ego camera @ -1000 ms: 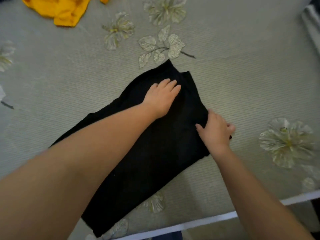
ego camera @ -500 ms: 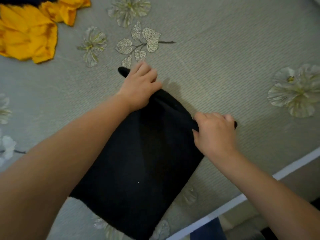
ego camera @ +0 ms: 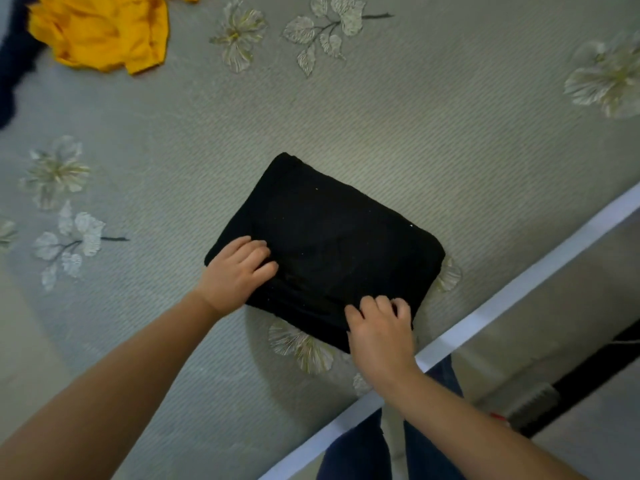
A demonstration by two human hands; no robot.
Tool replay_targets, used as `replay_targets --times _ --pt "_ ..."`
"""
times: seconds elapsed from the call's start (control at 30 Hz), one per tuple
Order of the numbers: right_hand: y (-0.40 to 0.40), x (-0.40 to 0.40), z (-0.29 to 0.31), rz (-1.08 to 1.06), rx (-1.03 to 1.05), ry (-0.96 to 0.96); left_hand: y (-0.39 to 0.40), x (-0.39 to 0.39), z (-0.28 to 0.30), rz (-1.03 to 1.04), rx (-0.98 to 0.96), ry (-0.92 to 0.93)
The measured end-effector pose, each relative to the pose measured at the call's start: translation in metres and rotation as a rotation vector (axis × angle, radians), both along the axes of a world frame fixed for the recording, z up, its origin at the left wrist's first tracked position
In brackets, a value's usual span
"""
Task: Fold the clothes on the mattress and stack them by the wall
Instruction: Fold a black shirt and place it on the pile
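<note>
folded garment [ego camera: 329, 244] mid mattress [ego camera: 450, 133] | crumpled garment [ego camera: 104, 32] far-left

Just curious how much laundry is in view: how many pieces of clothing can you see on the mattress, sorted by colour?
Black, folded garment under both hands: 1
Yellow, crumpled garment at the far left: 1
Dark navy cloth at the left edge, mostly cut off, so its kind is unclear: 1
Total: 3

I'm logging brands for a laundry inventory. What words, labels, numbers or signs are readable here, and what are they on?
None can be read.
Black garment: no tag or print shows, only pale specks.
Yellow garment: crumpled, no text shows.
Mattress: floral pattern only, no writing.
</note>
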State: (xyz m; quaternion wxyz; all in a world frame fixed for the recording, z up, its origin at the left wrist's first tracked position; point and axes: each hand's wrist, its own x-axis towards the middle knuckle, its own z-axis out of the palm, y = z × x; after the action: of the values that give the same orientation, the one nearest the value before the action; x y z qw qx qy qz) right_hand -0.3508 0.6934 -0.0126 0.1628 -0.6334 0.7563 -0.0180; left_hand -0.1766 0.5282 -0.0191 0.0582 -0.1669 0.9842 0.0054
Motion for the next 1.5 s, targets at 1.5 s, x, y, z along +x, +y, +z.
replay_targets --times 1.5 --pt "-0.149 -0.493 0.212 -0.306 0.002 0.024 -0.146 -0.52 0.203 -0.02 -0.154 -0.047"
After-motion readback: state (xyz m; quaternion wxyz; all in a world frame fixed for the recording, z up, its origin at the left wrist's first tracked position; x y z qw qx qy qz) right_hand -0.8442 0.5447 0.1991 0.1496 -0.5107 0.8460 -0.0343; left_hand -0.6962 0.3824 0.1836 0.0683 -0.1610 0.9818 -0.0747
